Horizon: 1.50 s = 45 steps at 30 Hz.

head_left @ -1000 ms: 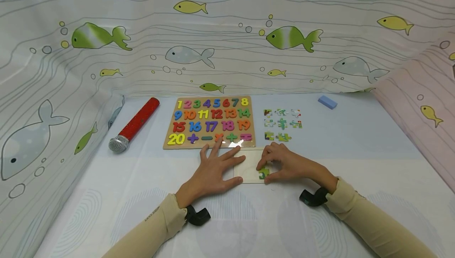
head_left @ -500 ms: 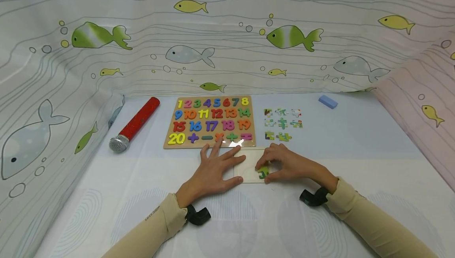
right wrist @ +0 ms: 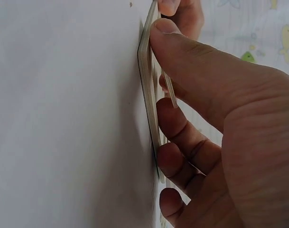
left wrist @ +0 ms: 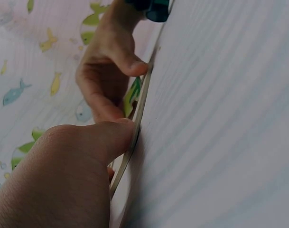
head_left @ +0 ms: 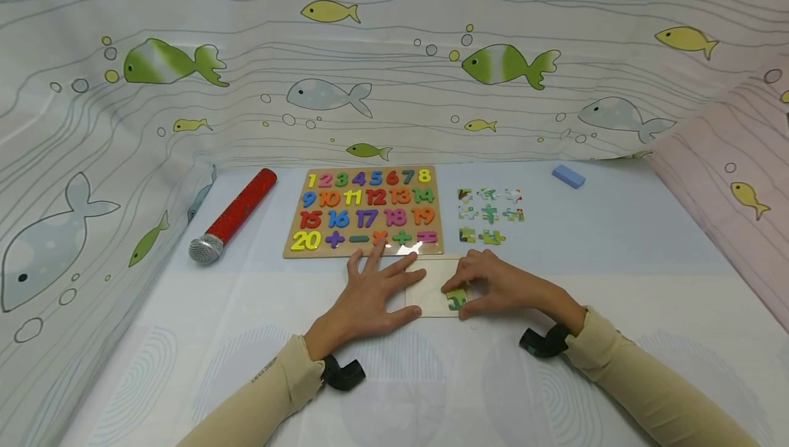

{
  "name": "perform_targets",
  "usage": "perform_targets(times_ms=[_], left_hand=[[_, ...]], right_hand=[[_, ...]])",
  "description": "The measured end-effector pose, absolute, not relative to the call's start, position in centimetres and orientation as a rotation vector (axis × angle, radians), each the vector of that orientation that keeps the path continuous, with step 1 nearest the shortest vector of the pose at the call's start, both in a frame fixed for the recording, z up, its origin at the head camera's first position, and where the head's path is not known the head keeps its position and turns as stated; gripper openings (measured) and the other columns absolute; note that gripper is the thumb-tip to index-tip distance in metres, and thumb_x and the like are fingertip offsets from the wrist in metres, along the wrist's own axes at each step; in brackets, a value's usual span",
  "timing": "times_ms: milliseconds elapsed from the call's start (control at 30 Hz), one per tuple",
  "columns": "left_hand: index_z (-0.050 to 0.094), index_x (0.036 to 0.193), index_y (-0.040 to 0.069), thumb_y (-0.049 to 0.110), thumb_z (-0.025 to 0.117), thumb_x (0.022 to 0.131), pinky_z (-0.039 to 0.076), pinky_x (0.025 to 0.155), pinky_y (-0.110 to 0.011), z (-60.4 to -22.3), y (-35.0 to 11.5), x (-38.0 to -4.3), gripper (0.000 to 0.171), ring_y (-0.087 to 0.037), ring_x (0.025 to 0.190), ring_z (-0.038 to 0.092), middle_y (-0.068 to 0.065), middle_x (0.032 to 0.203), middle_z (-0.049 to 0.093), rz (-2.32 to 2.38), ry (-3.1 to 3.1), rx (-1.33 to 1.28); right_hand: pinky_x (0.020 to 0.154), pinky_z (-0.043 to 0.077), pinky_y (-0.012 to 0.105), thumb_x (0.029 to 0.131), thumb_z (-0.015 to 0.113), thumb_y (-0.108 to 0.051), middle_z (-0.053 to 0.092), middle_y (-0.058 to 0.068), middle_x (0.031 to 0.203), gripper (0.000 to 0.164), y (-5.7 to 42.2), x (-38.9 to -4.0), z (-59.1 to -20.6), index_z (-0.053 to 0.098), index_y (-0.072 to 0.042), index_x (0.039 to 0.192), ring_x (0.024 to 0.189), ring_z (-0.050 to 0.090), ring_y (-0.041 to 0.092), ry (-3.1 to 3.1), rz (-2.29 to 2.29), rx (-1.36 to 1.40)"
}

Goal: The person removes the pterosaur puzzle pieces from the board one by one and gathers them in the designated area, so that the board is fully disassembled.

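Observation:
A small pale wooden puzzle tray (head_left: 429, 300) lies on the table in the head view. My left hand (head_left: 370, 296) rests with spread fingers over its left side, the thumb along the near edge. At the tray's lower right corner my right hand (head_left: 496, 284) pinches a green jigsaw piece (head_left: 457, 298) between thumb and fingers. From the right wrist view, the jigsaw piece (right wrist: 170, 89) stands tilted over the tray (right wrist: 148, 80), one edge raised. My right thumb sits right at the tray's rim. The left wrist view shows the green piece (left wrist: 131, 97) between the right fingers.
Several jigsaw pieces (head_left: 490, 214) lie in rows behind the right hand. A wooden number board (head_left: 364, 204) lies just behind the tray. A red microphone (head_left: 237, 211) is at the left, a blue block (head_left: 568, 176) at the back right. Fish-print cloth walls surround the table.
The green jigsaw piece has turned and shifted slightly in the right fingers, and the right index finger has moved a little left. The left hand stays still.

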State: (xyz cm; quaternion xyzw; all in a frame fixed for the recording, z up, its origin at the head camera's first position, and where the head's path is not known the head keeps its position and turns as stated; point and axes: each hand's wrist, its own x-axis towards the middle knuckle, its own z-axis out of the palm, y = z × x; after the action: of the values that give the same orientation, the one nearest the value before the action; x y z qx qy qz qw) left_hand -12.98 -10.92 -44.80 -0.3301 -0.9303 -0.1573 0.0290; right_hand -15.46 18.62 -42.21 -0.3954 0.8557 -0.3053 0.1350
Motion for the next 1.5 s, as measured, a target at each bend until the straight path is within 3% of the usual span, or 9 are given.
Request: perform_targets(times_ms=[367,733,1200,1500], left_hand=[[0.051,0.150,0.038,0.066,0.053,0.093,0.006,0.113,-0.074,-44.8,-10.9,-13.0,0.064,-0.042,0.159,0.008,0.011,0.166,0.035,-0.478,-2.863,-1.023],[0.051,0.149,0.038,0.065,0.055,0.092,0.006,0.113,-0.074,-44.8,-10.9,-12.9,0.064,-0.042,0.159,0.009,0.011,0.165,0.036,-0.489,-2.858,-1.016],[0.053,0.148,0.037,0.065,0.057,0.091,0.006,0.113,-0.074,-44.8,-10.9,-12.8,0.064,-0.043,0.159,0.010,0.011,0.165,0.036,-0.493,-2.857,-1.010],[0.053,0.148,0.036,0.064,0.058,0.091,0.004,0.113,-0.074,-44.8,-10.9,-12.8,0.064,-0.043,0.158,0.010,0.010,0.164,0.037,-0.522,-2.853,-1.017]], right_hand=[[0.088,0.034,0.032,0.081,0.085,-0.035,0.060,-0.015,0.097,0.039,18.7,-15.4,-42.2,0.077,-0.032,0.119,0.096,0.046,0.006,2.473,-0.901,-1.116],[0.087,0.040,0.030,0.085,0.083,-0.030,0.061,-0.011,0.100,0.034,19.1,-15.7,-42.4,0.078,-0.027,0.119,0.097,0.048,0.009,2.428,-1.024,-1.119],[0.083,0.041,0.031,0.081,0.086,-0.024,0.061,-0.010,0.095,0.037,21.2,-17.1,-41.8,0.078,-0.023,0.118,0.093,0.051,0.016,2.524,-1.089,-1.044],[0.080,0.040,0.034,0.081,0.086,-0.020,0.061,-0.002,0.094,0.038,23.3,-18.2,-41.6,0.078,-0.021,0.119,0.092,0.049,0.020,2.596,-1.115,-0.932]])
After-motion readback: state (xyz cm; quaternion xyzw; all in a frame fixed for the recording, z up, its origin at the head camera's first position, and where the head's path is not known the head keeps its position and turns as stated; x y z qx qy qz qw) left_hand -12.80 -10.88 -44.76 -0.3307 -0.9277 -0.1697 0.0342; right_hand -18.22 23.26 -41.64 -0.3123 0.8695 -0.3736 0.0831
